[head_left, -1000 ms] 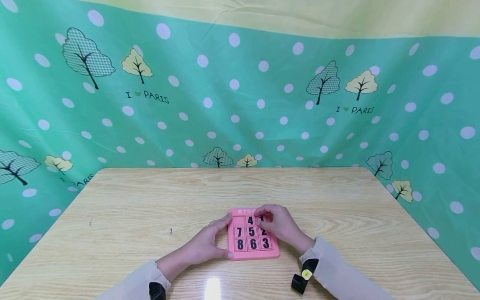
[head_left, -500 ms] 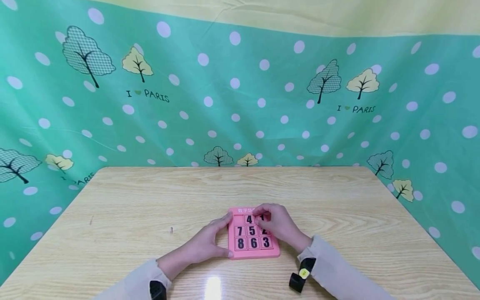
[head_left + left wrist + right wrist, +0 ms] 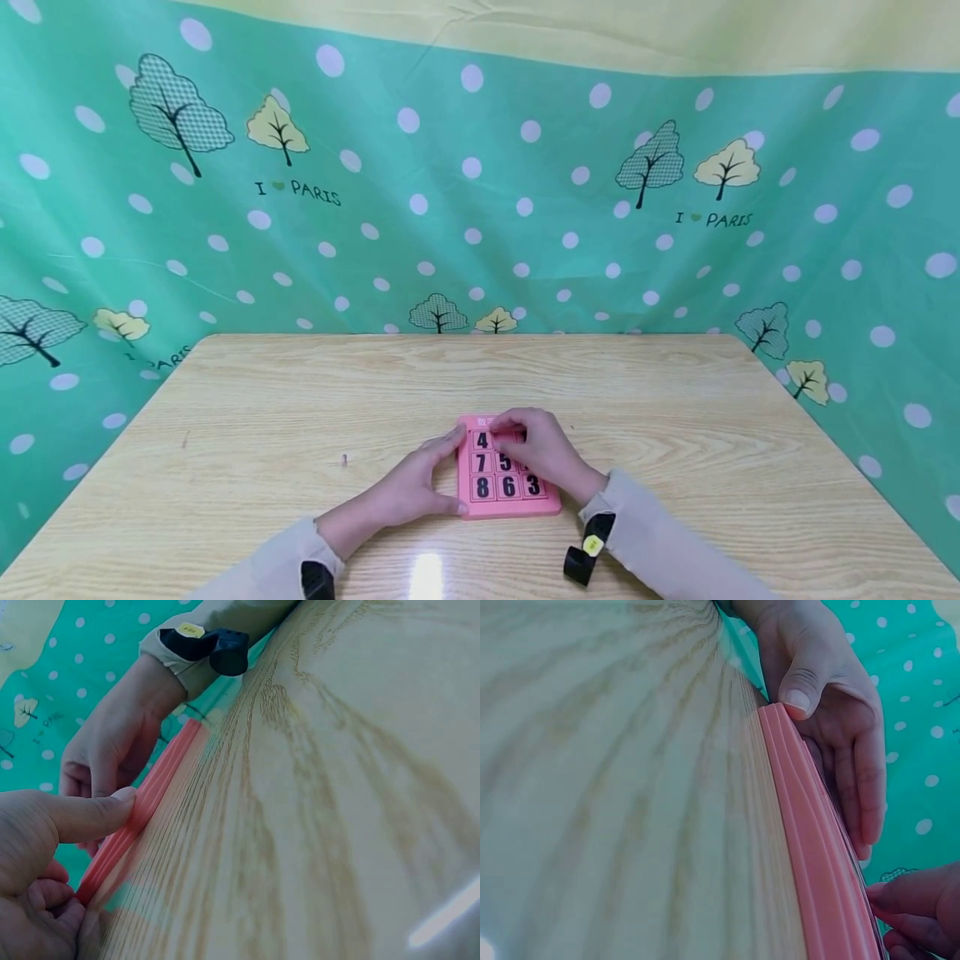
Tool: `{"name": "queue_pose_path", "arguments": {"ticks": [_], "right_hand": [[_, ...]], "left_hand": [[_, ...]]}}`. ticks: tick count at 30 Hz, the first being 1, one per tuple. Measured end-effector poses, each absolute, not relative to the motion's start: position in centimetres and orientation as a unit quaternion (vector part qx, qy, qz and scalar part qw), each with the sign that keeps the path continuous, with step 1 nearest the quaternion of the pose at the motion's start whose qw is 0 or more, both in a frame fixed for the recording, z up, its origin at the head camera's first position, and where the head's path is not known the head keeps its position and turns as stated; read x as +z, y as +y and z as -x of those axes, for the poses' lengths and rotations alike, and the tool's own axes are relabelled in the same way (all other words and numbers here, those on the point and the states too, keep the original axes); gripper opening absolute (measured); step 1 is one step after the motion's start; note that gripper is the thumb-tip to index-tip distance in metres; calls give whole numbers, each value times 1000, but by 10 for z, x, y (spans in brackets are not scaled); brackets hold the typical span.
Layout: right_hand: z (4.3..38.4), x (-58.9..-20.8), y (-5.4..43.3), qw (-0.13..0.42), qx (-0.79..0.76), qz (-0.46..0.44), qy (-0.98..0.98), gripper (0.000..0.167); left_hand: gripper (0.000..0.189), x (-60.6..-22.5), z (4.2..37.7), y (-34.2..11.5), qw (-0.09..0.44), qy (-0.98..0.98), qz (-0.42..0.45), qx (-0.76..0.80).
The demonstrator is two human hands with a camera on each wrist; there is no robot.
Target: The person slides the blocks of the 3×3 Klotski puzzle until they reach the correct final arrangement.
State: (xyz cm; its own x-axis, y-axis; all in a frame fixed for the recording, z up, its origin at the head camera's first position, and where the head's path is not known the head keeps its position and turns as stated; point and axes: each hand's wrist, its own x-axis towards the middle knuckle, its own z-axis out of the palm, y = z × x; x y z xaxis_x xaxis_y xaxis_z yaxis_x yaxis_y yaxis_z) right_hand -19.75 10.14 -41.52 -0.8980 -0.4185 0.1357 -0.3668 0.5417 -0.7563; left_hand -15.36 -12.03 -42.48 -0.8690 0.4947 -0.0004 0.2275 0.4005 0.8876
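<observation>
A pink sliding number puzzle (image 3: 508,487) lies flat on the wooden table (image 3: 675,417), near its front edge. Tiles 4, 7, 5, 8, 6 and 3 show. My left hand (image 3: 412,487) grips the puzzle's left edge, thumb at the near corner and fingers at the far one. My right hand (image 3: 543,454) rests on the top row with bent fingers, fingertips on the tiles there, hiding the right column's upper tiles. In the left wrist view my left thumb (image 3: 82,817) presses the pink edge (image 3: 150,802). The right wrist view shows the pink edge (image 3: 810,847) with the left hand (image 3: 832,712) behind it.
A green curtain (image 3: 480,208) with dots and trees hangs behind and beside the table. A black wrist device with a yellow sticker (image 3: 588,550) hangs at my right cuff. Bare wood lies all around the puzzle.
My right hand has moved left along the top row, and the 4 tile has slid from the middle to the left cell. The left hand has stayed put.
</observation>
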Motion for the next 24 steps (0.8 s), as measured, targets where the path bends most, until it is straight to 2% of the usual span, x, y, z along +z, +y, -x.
{"name": "queue_pose_path", "arguments": {"ticks": [11, 24], "right_hand": [[197, -418, 102, 36, -430, 230, 872, 24], [194, -413, 139, -4, -446, 197, 873, 27]], "left_hand": [[100, -426, 154, -120, 127, 834, -217, 491], [102, -426, 155, -118, 126, 836, -207, 492]]}}
